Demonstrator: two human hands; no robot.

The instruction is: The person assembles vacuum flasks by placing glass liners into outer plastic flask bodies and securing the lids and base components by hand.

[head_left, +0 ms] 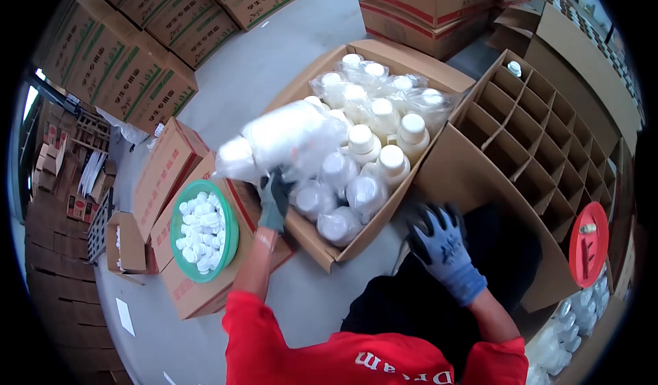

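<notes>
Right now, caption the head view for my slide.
A gloved left hand holds a bagged white bottle at an open carton of bottles; the gloved right hand is spread open.

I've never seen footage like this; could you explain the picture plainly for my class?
This is no machine but a person in a red shirt, seen by a camera worn on the head, looking forward and down. The gloved left hand holds a white bottle in clear plastic wrap at an open brown cardboard carton of white-capped bottles. The gloved right hand is open and empty. At left, a round green bowl of small white pieces rests on a red-printed cardboard box; at right stands a cardboard carton with compartments.
</notes>
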